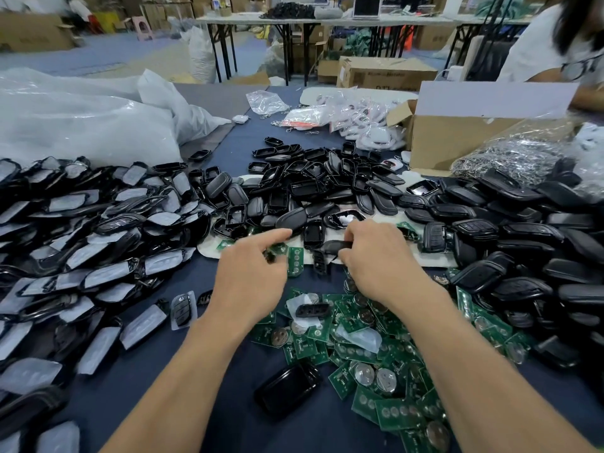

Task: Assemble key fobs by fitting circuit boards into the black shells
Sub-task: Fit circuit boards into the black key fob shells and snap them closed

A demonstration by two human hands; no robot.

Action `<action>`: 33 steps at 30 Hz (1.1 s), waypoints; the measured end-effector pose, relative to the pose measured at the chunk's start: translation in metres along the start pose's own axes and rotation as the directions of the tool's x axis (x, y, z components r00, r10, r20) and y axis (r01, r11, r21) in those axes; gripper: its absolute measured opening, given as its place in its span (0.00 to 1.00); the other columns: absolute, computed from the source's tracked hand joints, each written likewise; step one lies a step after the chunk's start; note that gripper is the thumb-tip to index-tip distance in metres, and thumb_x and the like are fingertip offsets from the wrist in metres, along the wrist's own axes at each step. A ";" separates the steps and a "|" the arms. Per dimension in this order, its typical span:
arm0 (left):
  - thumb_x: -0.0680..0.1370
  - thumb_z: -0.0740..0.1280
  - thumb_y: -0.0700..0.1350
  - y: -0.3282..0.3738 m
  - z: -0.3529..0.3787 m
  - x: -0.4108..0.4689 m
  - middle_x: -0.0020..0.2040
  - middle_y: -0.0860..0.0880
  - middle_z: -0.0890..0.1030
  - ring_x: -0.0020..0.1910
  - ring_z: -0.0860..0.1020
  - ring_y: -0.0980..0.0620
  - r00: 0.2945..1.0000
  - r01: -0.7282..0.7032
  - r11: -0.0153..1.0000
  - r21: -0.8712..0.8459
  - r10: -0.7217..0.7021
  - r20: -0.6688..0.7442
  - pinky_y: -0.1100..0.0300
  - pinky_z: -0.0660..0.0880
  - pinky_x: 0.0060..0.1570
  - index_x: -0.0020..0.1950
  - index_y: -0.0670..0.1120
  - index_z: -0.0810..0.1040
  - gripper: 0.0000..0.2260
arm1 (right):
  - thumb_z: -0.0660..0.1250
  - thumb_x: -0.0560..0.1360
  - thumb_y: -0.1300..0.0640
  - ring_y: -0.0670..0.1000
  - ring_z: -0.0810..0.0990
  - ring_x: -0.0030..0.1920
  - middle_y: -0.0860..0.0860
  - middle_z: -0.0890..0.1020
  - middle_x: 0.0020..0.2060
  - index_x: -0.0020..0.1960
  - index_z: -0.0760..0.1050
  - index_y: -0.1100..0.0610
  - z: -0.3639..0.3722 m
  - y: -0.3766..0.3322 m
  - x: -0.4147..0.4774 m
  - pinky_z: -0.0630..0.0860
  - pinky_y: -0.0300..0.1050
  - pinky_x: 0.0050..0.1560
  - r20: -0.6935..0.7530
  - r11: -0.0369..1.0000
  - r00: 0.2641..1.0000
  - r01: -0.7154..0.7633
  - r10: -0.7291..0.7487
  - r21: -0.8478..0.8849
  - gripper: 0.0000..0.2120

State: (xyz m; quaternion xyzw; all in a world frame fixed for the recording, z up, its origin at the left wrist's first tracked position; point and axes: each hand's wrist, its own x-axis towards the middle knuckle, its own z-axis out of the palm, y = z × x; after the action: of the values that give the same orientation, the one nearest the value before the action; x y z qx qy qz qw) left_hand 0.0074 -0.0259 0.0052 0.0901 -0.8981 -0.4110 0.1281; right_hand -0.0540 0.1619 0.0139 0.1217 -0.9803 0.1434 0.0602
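Both hands reach to the middle of the table. My right hand (376, 256) pinches a black shell (336, 246) between thumb and fingers. My left hand (251, 266) has its index finger stretched toward a black shell half (292, 220); the other fingers curl over a small dark part (270, 256), and whether they hold it is unclear. A green circuit board (295, 260) lies flat between the hands. A loose heap of green circuit boards (376, 354) with round coin cells lies under my right forearm. A pile of empty black shells (320, 181) sits behind the hands.
Film-wrapped fobs (91, 250) cover the left. Closed black fobs (523, 237) are heaped on the right. A glossy black shell (287, 390) lies near the front. A cardboard box (457, 138), clear bags (81, 116) and a person (562, 44) are at the far side.
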 end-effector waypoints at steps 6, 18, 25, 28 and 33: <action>0.77 0.75 0.50 -0.002 0.009 -0.004 0.73 0.59 0.75 0.72 0.67 0.59 0.989 -0.101 0.961 0.259 0.069 0.131 0.62 0.61 0.72 0.70 0.59 0.79 0.21 | 0.67 0.81 0.52 0.49 0.79 0.48 0.44 0.82 0.47 0.53 0.75 0.48 -0.004 -0.010 -0.038 0.75 0.48 0.49 -0.093 0.882 0.986 -0.079 0.138 0.465 0.02; 0.71 0.80 0.37 0.014 0.008 -0.006 0.37 0.54 0.86 0.39 0.84 0.60 0.987 -0.046 0.887 -0.459 -0.031 -0.158 0.68 0.80 0.44 0.44 0.60 0.88 0.16 | 0.65 0.80 0.55 0.52 0.83 0.37 0.61 0.86 0.47 0.62 0.79 0.67 -0.009 -0.018 -0.045 0.82 0.43 0.38 0.474 -0.398 0.880 -0.448 -0.036 0.801 0.18; 0.73 0.76 0.30 0.024 0.006 -0.009 0.47 0.52 0.89 0.51 0.87 0.54 0.984 -0.158 0.686 -0.710 0.051 -0.170 0.65 0.81 0.50 0.42 0.54 0.90 0.17 | 0.61 0.84 0.56 0.56 0.85 0.40 0.64 0.85 0.50 0.64 0.78 0.68 -0.009 -0.013 -0.047 0.83 0.45 0.40 0.483 -0.357 0.861 -0.506 -0.159 0.785 0.17; 0.73 0.75 0.31 0.025 0.011 -0.013 0.48 0.54 0.89 0.52 0.87 0.54 0.970 -0.241 0.765 -0.596 0.171 -0.173 0.59 0.83 0.53 0.43 0.55 0.89 0.17 | 0.60 0.85 0.57 0.55 0.85 0.40 0.60 0.86 0.45 0.65 0.77 0.67 -0.012 -0.015 -0.048 0.84 0.45 0.41 0.472 -0.338 0.863 -0.505 -0.181 0.794 0.16; 0.72 0.74 0.35 0.023 0.010 -0.015 0.52 0.58 0.88 0.55 0.86 0.57 0.961 -0.276 0.807 -0.522 0.242 -0.135 0.62 0.81 0.56 0.46 0.57 0.89 0.15 | 0.61 0.83 0.58 0.53 0.84 0.40 0.58 0.85 0.43 0.67 0.76 0.65 -0.013 -0.013 -0.048 0.84 0.44 0.42 0.458 -0.351 0.868 -0.496 -0.191 0.794 0.16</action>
State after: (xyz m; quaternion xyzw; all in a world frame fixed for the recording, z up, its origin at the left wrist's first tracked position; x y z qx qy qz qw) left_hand 0.0176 0.0002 0.0133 -0.0598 -0.7465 -0.6212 0.2308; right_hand -0.0030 0.1640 0.0224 0.0021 -0.4325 0.8518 -0.2955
